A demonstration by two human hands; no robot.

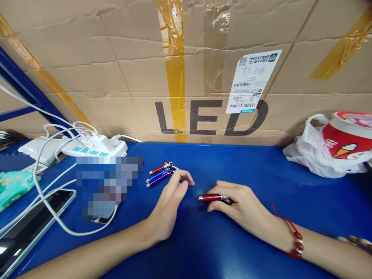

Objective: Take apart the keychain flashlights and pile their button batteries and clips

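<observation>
My right hand (241,201) rests on the blue table, its thumb and fingers closed around a small red metal laser pointer (212,197). The pointer lies sideways, with its silver tip toward the left and its other end hidden in my fingers. My left hand (173,197) stands on its edge to the left, fingers loosely bent and apart from the thumb, with nothing between them. Just behind it lie several similar pointers side by side: a red one (157,169), a blue one (157,176) and a purple one (158,179). Their far ends carry small clips, partly covered by my left fingers.
A large cardboard box (130,77) walls off the back. On the left are a white power strip (95,149) with looping cables, a tablet-like device (35,228) and a blurred-out patch. A red and white tub (345,139) in a plastic bag stands right.
</observation>
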